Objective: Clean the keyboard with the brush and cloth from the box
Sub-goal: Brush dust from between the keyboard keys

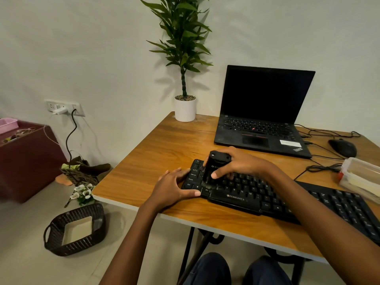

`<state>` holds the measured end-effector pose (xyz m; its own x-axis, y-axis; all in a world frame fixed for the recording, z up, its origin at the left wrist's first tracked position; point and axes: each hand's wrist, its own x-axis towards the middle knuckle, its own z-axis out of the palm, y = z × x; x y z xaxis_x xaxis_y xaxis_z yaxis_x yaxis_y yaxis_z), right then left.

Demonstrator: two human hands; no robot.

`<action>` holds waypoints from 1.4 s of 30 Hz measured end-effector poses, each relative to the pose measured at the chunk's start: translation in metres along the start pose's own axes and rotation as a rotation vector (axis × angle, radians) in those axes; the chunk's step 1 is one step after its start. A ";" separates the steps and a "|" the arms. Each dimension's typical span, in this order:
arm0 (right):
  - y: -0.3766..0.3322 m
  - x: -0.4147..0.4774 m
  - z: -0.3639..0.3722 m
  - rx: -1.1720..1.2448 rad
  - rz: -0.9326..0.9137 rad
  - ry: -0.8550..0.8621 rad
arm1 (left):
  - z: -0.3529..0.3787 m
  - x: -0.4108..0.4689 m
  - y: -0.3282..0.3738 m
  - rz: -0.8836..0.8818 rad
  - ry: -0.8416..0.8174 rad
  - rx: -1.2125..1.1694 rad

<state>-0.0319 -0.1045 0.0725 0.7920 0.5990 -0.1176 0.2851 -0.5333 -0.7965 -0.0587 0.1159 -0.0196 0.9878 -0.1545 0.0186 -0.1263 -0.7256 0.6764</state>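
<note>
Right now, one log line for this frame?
step: brush on keys | right hand: grips brush, bristles on keys | left hand: rests on keyboard left end | box: by keyboard's right end

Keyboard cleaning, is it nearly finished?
Not yet. Done: the brush is out of the box. Now: the right hand grips it, bristles on the left-end keys of the keyboard, while the left hand rests on that end. Left: probably the keys further right, then the cloth wipe; no cloth shows on the table.
</note>
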 end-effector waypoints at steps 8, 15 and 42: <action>0.003 0.001 -0.006 0.054 -0.026 -0.133 | -0.002 -0.001 0.004 0.014 -0.002 0.010; -0.001 0.009 -0.016 -0.034 -0.021 -0.264 | -0.003 -0.003 0.005 0.016 -0.005 0.007; -0.020 0.034 -0.024 -0.154 -0.017 -0.458 | 0.001 0.002 -0.003 0.049 0.005 -0.034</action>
<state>0.0029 -0.0881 0.0986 0.4769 0.7916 -0.3821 0.3998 -0.5824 -0.7078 -0.0560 0.1169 -0.0225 0.9809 -0.1862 0.0561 -0.1717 -0.6938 0.6994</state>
